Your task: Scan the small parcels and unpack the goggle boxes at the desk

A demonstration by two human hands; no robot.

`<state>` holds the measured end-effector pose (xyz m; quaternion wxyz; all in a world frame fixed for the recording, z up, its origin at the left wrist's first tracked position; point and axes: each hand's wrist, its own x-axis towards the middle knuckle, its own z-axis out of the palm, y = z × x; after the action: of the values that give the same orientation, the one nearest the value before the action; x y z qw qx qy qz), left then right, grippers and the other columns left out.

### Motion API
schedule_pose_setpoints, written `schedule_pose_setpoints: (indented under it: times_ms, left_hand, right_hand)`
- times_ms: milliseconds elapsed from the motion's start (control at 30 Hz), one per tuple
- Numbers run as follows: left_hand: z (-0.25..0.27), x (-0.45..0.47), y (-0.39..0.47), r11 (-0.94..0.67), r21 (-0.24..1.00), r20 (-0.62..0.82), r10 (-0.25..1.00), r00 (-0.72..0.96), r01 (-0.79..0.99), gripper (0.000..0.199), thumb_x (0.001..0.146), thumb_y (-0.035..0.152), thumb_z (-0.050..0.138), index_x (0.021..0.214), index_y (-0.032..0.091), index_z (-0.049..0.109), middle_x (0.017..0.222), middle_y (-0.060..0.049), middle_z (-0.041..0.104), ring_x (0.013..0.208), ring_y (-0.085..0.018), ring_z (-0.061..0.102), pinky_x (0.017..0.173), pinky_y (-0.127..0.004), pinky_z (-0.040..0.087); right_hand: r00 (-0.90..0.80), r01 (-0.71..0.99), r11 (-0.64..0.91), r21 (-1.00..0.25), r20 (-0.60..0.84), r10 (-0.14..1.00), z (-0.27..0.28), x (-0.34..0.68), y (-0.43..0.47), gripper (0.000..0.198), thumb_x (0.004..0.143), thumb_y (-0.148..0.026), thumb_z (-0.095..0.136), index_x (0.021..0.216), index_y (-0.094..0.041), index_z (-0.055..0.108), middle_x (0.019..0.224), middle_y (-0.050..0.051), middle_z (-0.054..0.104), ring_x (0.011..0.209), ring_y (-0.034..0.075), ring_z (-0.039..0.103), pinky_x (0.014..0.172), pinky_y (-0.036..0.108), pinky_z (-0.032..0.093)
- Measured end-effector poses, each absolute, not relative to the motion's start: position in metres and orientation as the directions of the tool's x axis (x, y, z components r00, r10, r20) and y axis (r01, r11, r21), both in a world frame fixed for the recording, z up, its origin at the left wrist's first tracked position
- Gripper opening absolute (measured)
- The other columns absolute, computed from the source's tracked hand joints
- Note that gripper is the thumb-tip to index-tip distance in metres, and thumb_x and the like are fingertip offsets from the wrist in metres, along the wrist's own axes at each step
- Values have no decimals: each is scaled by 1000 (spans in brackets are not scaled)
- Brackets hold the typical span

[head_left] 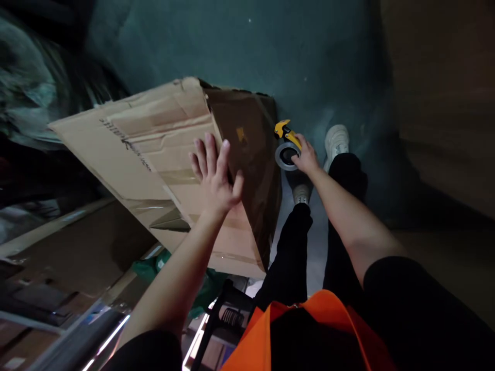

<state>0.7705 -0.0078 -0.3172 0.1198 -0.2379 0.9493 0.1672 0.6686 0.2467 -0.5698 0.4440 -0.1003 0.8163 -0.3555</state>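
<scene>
A large worn cardboard box (185, 129) with handwriting on one face and strips of brown tape stands left of my legs. My left hand (216, 178) rests on its upper face near the edge, fingers spread and holding nothing. Right of the box, my right hand (306, 155) is closed on a yellow tape dispenser (284, 129) with a grey-rimmed roll. Part of the dispenser's handle is hidden by my fingers. A gap of floor shows between the dispenser and the box.
Dark green-grey floor (247, 41) stretches beyond the box. My shoes (337, 140) are close to its right side. Clear plastic wrapping (29, 77) lies at the far left. Another brown carton (85, 247) and green plastic (209, 288) are below left. A brown surface (444, 93) borders the right.
</scene>
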Motion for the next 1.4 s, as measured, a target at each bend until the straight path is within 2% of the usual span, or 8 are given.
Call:
schedule_pose_setpoints:
  times_ms: [167,400,500,633,800,1000,1233,1400]
  left_hand:
    - [-320,760,-2,858,278,-189,-392,-900,-432,75,107,68,48,168,25,56,186,-1,36,180,-27,8,145,-63,8]
    - [-348,746,-20,890,154,-105,-417,-903,-429,109,84,23,80,181,15,29,190,-9,24,178,-33,11,144,-61,9]
    - [-350,742,-22,900,101,-61,-420,-906,-424,90,103,39,69,180,17,30,190,-8,25,178,-34,11,142,-64,13]
    - [-303,828,56,996,91,14,-11,-1000,-10,86,117,69,30,173,5,42,184,-22,35,176,-31,20,137,-70,21]
    - [-231,1058,178,707,469,-470,708,-528,530,63,106,58,68,161,28,63,177,-8,52,178,-26,19,143,-53,27]
    - [-256,1153,154,591,514,-609,762,-220,622,52,104,37,73,156,30,70,167,-6,64,158,-25,57,134,-42,43]
    - [-277,1146,159,618,397,-344,786,-514,678,18,98,34,74,112,31,85,118,-6,85,120,-26,77,131,-43,44]
    - [-291,1117,199,704,378,-244,702,-669,600,25,87,33,78,112,33,80,114,-6,80,122,-33,72,135,-59,35]
  right_hand:
    - [-595,196,767,-611,-696,-402,-553,747,316,90,81,-16,67,168,-25,47,148,17,69,133,39,70,118,65,58]
    - [-561,294,797,-527,-771,-303,-521,863,414,86,83,-19,64,168,-23,49,151,20,67,133,39,69,115,60,59]
    - [-547,333,796,-505,-791,-274,-515,906,442,89,82,-19,65,169,-24,48,147,18,68,129,39,71,113,59,61]
    - [-558,349,793,-500,-790,-253,-516,950,465,91,80,-19,67,169,-25,49,139,18,70,125,38,72,113,58,60]
    - [-564,396,770,-500,-794,-226,-536,984,481,90,82,-21,72,169,-28,50,141,20,69,126,41,71,111,61,59]
    - [-656,486,630,-606,-729,-195,-552,1028,474,89,81,-19,68,166,-30,47,150,15,68,135,39,68,115,61,57]
    - [-740,499,553,-667,-660,-127,-529,1096,469,87,82,-16,69,166,-26,49,154,13,69,136,37,69,118,55,58]
    - [-727,558,546,-625,-686,-41,-524,1192,511,88,78,-13,73,162,-30,55,149,8,72,133,38,71,116,57,60]
